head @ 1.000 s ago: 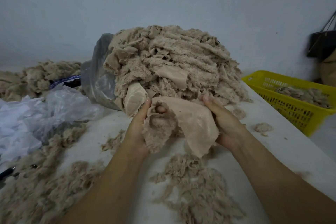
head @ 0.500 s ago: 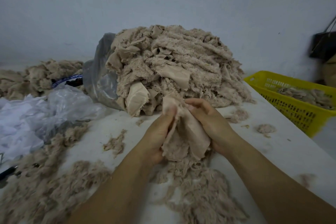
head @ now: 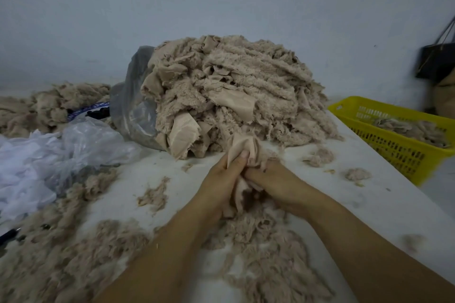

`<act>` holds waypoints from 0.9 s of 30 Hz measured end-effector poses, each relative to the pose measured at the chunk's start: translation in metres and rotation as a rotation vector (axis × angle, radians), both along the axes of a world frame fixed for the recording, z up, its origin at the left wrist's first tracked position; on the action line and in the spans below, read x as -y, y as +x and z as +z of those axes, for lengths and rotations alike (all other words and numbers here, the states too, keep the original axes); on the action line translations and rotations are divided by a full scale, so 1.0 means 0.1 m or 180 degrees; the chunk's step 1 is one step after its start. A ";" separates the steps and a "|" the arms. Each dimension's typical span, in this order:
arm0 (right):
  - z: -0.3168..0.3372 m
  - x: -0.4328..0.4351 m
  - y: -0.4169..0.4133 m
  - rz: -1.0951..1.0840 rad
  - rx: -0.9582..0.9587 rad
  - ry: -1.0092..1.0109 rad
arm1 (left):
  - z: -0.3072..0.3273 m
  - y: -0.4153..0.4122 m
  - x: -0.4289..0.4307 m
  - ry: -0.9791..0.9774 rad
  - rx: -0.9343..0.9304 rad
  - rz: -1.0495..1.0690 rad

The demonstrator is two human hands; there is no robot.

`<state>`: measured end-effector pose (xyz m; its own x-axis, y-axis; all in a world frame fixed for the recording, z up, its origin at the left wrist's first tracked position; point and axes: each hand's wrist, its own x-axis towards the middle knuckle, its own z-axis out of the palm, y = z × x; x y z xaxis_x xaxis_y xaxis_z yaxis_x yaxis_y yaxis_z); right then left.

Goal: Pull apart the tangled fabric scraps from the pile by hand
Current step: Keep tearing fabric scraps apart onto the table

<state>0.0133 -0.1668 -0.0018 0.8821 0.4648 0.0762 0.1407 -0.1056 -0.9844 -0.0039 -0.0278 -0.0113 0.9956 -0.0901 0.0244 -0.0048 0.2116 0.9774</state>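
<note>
Scrap (head: 242, 152) bunched mid-worktop (head: 384, 202), just before the pile (head: 236, 91), clamped between left hand (head: 221, 184) and right hand (head: 278, 182), fingers of both closed on it. Fluff (head: 268, 248) beneath; basket (head: 394, 135) off the right edge.

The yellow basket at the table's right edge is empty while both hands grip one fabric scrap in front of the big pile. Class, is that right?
Not quite. The head view shows the yellow basket already holding some beige scraps. Both the left hand and right hand do grip one fabric scrap before the big pile.
</note>
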 end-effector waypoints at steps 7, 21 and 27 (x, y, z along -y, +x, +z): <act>0.13 0.56 0.39 -0.2327 -0.0457 0.2691 | -0.04 0.10 -0.10 -0.0185 -0.0029 0.0557; -0.17 0.09 0.23 -0.0536 0.0665 -0.0720 | -0.07 0.16 -0.15 -0.0398 -0.0598 0.0776; -0.01 0.08 0.08 0.0246 0.0362 -0.0530 | -0.01 0.16 -0.21 -0.0919 -0.0678 0.0383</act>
<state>0.0210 -0.1752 -0.0032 0.8335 0.5452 0.0898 0.2640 -0.2501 -0.9315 0.0121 -0.0072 -0.0126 0.9842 0.0082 -0.1771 0.1505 0.4887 0.8594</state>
